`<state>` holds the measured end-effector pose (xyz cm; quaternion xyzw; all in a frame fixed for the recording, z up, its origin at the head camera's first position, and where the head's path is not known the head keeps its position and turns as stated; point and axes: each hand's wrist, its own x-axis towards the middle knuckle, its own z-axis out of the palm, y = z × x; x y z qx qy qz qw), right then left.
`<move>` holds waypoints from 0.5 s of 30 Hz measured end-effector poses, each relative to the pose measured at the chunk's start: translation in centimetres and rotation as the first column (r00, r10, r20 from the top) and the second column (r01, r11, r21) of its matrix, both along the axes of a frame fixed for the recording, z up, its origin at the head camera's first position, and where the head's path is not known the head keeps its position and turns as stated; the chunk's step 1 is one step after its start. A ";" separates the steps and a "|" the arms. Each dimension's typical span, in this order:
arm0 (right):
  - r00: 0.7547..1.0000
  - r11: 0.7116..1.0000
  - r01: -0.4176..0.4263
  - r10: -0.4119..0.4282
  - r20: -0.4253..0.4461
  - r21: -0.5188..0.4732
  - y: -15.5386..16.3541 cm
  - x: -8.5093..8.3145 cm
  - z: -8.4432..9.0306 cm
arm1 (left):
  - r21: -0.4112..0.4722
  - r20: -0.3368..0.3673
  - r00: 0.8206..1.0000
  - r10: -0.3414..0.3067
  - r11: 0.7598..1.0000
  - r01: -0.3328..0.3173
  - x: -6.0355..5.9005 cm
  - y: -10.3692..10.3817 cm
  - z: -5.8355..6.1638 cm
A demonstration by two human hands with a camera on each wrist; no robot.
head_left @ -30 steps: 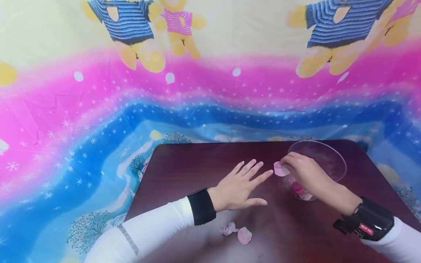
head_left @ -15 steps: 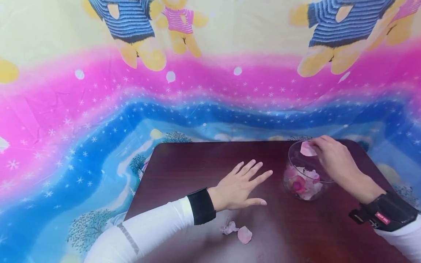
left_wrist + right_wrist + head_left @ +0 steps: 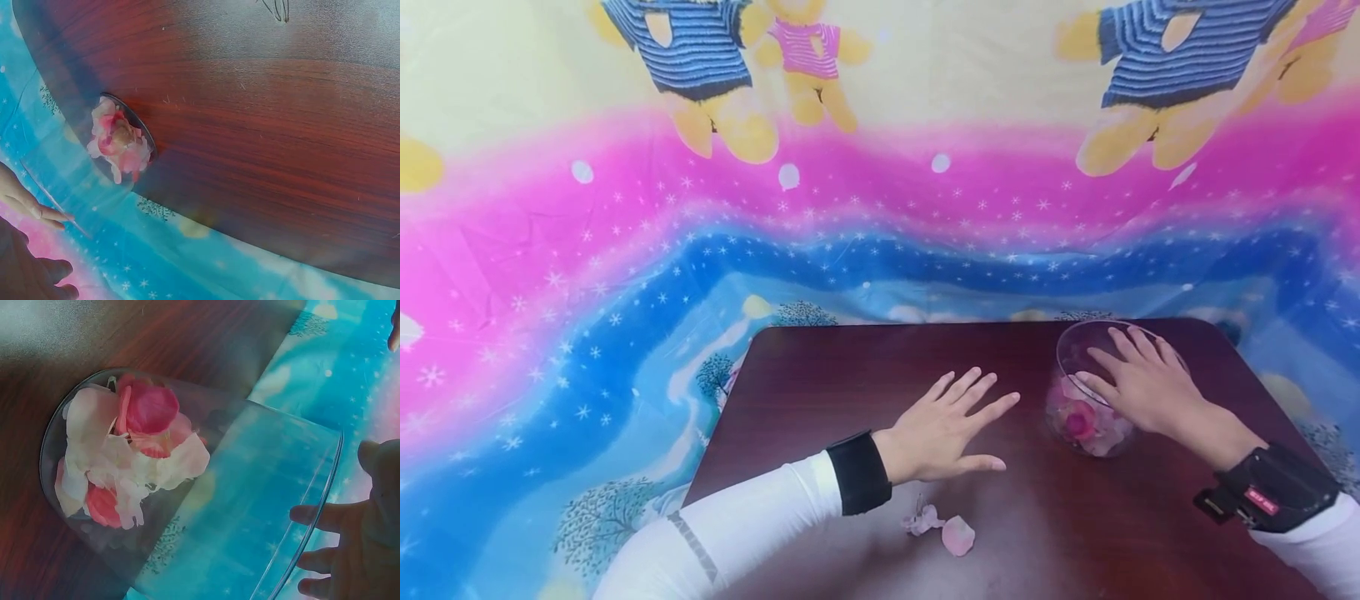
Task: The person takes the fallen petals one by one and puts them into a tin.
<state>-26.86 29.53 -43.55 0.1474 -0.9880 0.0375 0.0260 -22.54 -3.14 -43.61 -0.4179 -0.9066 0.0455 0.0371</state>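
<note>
A clear glass vase (image 3: 269,481) stands upright at the right of the table. Pink, white and deep pink petals (image 3: 1078,421) fill its lower part. Above the vase mouth, my right hand (image 3: 1157,383) is spread with straight fingers and holds nothing. In the right wrist view, its fingertips reach over the rim. My left hand (image 3: 943,433) is palm down with fingers apart, left of the vase, and grips nothing. Nearer than that hand lie a single pale pink petal (image 3: 958,536) and a small pinkish-white blossom (image 3: 922,521) with a thin stem.
The dark reddish-brown table (image 3: 850,367) has rounded far corners. Behind it hangs a colourful cloth (image 3: 880,192) with bears and snowflakes, which also drops past the table's sides.
My right hand carried a pale pink petal from the vase's left side to over its mouth, then let go and spread its fingers. The left hand has stayed nearly still.
</note>
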 end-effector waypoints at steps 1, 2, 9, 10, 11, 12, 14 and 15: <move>1.000 1.000 -0.001 0.001 -0.004 0.001 0.0 0.0 0.0 | 0.002 0.001 1.000 0.000 1.000 0.000 0.0 0.0 0.0; 1.000 1.000 -0.002 0.002 -0.007 0.003 0.0 0.0 -0.1 | 0.003 0.000 1.000 -0.001 1.000 0.001 0.0 0.0 0.0; 0.997 0.999 -0.033 0.030 -0.070 -0.039 -1.1 0.5 0.0 | 0.018 0.010 1.000 0.014 1.000 -0.014 -0.3 -0.5 -0.2; 0.995 0.998 -0.048 0.043 -0.092 -0.049 -1.4 0.6 0.0 | 0.022 0.015 1.000 0.018 1.000 -0.018 -0.3 -0.7 -0.3; 0.991 0.996 -0.067 0.060 -0.121 -0.059 -1.8 0.7 -0.1 | 0.025 0.022 0.999 0.023 0.999 -0.023 -0.4 -0.9 -0.3; 0.986 0.994 -0.087 0.076 -0.149 -0.071 -2.1 0.8 -0.3 | 0.029 0.027 0.999 0.028 0.999 -0.028 -0.4 -1.1 -0.5; 0.972 0.987 -0.130 0.108 -0.210 -0.095 -2.9 1.1 -0.6 | 0.033 0.039 0.998 0.043 0.998 -0.044 -0.6 -1.7 -0.7; 0.963 0.983 -0.151 0.122 -0.238 -0.106 -3.4 1.2 -0.7 | 0.034 0.042 0.998 0.051 0.998 -0.052 -0.7 -2.0 -0.8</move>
